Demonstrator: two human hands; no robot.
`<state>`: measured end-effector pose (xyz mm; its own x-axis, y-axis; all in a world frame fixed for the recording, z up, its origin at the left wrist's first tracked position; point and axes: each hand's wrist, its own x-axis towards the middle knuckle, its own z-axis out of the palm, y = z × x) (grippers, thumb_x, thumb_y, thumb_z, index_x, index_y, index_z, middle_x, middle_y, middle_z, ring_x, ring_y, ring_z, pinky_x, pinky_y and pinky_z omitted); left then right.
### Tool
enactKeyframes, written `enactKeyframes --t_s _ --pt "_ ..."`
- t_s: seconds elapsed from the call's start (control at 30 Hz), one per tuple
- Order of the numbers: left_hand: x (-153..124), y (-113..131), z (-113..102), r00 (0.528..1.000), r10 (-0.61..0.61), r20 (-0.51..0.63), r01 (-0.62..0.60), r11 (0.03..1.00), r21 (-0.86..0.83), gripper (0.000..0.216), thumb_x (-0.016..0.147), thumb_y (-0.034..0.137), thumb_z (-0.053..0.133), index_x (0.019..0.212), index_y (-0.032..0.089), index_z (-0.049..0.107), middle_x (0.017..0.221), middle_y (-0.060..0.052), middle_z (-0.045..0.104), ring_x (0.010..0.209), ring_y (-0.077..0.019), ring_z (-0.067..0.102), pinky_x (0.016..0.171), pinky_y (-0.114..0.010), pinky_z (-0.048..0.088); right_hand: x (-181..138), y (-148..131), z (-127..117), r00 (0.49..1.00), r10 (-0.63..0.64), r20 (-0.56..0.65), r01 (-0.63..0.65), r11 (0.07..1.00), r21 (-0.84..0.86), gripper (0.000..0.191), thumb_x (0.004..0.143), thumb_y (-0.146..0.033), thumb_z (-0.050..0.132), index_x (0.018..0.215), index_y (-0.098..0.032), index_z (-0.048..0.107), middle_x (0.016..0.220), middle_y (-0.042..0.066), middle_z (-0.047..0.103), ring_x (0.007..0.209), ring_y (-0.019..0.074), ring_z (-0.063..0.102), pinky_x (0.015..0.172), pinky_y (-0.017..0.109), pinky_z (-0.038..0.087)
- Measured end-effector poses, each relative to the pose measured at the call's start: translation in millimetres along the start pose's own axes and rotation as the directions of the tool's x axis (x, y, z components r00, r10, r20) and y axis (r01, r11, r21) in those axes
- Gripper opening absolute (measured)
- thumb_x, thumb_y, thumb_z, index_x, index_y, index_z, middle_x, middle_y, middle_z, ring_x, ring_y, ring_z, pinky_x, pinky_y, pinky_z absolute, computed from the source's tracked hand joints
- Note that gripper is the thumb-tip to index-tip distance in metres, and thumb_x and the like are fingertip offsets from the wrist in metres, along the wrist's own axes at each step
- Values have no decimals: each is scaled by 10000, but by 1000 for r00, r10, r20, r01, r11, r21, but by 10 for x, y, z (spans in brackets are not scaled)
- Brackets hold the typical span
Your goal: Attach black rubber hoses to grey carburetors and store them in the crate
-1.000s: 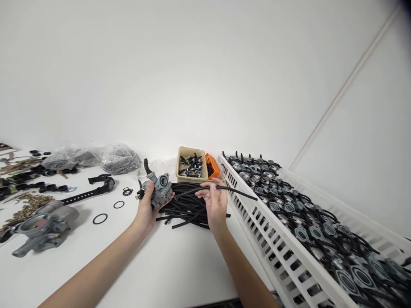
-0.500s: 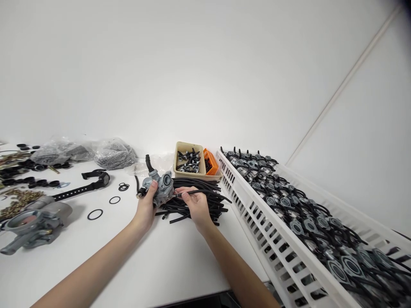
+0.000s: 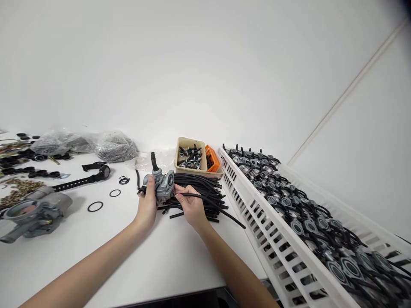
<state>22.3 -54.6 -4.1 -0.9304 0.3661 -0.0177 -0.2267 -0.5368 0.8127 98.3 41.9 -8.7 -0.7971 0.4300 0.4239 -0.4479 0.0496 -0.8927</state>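
Observation:
My left hand (image 3: 147, 206) is closed round a small grey metal carburetor (image 3: 161, 185) with a black stub on top, held just above the white table (image 3: 128, 256). My right hand (image 3: 190, 206) pinches one end of a thin black hose (image 3: 214, 202) against the carburetor's right side. The hose trails right and down across a pile of similar black hoses (image 3: 199, 194) lying behind my hands.
A long white slotted crate (image 3: 272, 231) full of carburetors with hoses runs along the right. A beige bin (image 3: 190, 158) of black and silver fittings and an orange bin (image 3: 212, 159) stand behind the hoses. Left are O-rings (image 3: 95, 206), a black strap (image 3: 85, 177), plastic bags, a larger grey casting (image 3: 32, 212).
My right hand brought the hose end from out at the right in to the carburetor, and the hose's free end dropped toward the table. The left hand tilted the carburetor slightly.

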Motion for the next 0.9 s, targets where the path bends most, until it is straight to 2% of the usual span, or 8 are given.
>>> enactKeyframes --t_s 0.1,0.27,0.4,0.53,0.63,0.7,0.77,0.9 --pt "-45 25 27 999 -9 -52 10 1000 19 657 689 729 610 1043 177 644 1017 -70 719 997 -241 664 857 -343 542 -8 22 -7 1000 -12 7 12 999 -40 253 796 -395 687 719 -230 511 1170 134 710 1147 267 644 1012 451 474" --pt "-68 57 36 998 -30 -55 33 998 54 651 656 739 633 998 185 651 935 -57 727 935 -246 681 767 -328 570 2 37 -15 1000 -2 -1 2 992 -124 213 800 -386 674 738 -216 562 1137 119 726 1131 266 652 1003 443 480" --pt "-60 89 60 998 -57 3 57 998 9 603 731 708 592 1033 190 655 994 -74 736 1021 -254 670 851 -352 562 55 -23 -17 999 22 -33 -22 1000 0 263 737 -429 728 706 -217 575 1080 97 748 1102 273 667 1007 454 480" --pt "-33 80 63 991 -110 77 112 993 -34 595 852 667 453 1092 159 651 1043 -115 736 1073 -262 660 894 -381 555 117 -91 -52 981 85 -174 -66 991 112 328 636 -401 808 779 -199 592 946 92 769 967 264 712 957 448 512" --pt "-25 45 48 983 -136 121 139 990 -15 517 868 592 504 1074 140 647 1047 -128 736 1059 -267 670 866 -371 572 139 -96 -94 937 63 -345 -6 986 164 438 542 -291 857 785 -222 499 826 39 749 816 213 711 846 400 548" --pt "-35 27 43 981 -146 129 148 989 -4 461 891 535 509 1074 132 640 1055 -133 734 1050 -262 675 850 -359 580 138 -87 -115 903 10 -430 48 991 124 493 501 -215 860 791 -233 462 821 11 713 758 176 678 768 345 550" --pt "-52 24 44 974 -173 148 175 985 -2 442 925 497 466 1104 127 628 1081 -140 726 1046 -254 677 842 -355 585 123 -85 -127 873 -63 -484 80 997 14 517 484 -164 854 850 -231 494 883 13 674 793 169 649 732 311 537" --pt "-80 57 59 960 -225 165 228 974 2 427 961 457 406 1139 130 615 1106 -143 719 1032 -242 685 824 -345 592 72 -108 -137 840 -235 -489 130 962 -239 525 558 -180 834 1020 -215 588 1136 77 617 1037 217 601 850 344 519"
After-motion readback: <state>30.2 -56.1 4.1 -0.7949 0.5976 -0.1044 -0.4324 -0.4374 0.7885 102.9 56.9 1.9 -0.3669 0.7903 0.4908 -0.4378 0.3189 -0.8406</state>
